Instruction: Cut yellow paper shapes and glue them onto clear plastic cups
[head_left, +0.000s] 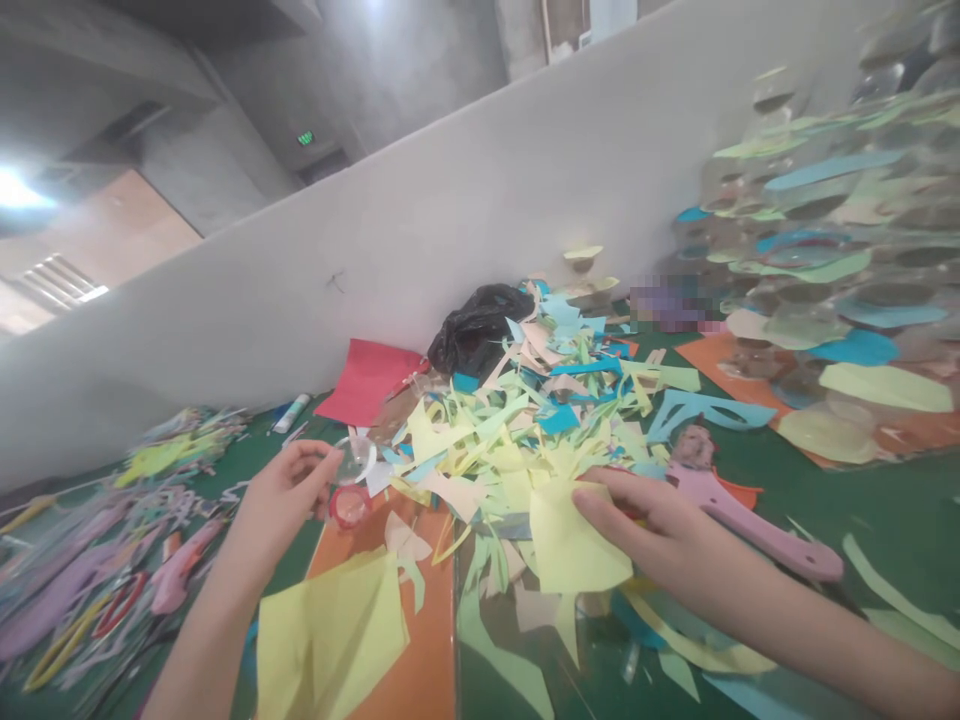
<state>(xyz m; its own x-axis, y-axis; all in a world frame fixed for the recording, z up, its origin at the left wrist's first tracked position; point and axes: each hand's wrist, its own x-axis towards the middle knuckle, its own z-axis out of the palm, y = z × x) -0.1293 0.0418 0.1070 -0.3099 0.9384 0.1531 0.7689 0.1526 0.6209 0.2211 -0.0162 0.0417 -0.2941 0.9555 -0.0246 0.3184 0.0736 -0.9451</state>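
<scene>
My left hand (285, 490) is raised over the mat, its fingertips against a clear round plastic ring (355, 459). Just below that ring lies a small red-rimmed round object (349, 506), which the hand does not seem to touch. My right hand (645, 525) rests at the top edge of a pale yellow paper piece (577, 540) and seems to pinch it. That piece lies on a heap of cut paper scraps (510, 420) in yellow, blue and cream. To the right of this hand sits a pink plastic tool handle (757, 530).
A white wall (375, 280) rises behind the green mat (847, 520). A black plastic bag (476, 330), red paper (366, 382) and a glue stick (292, 412) lie along it. Paper-covered transparent discs (825, 240) rise at right; tangled strips (112, 560) lie at left.
</scene>
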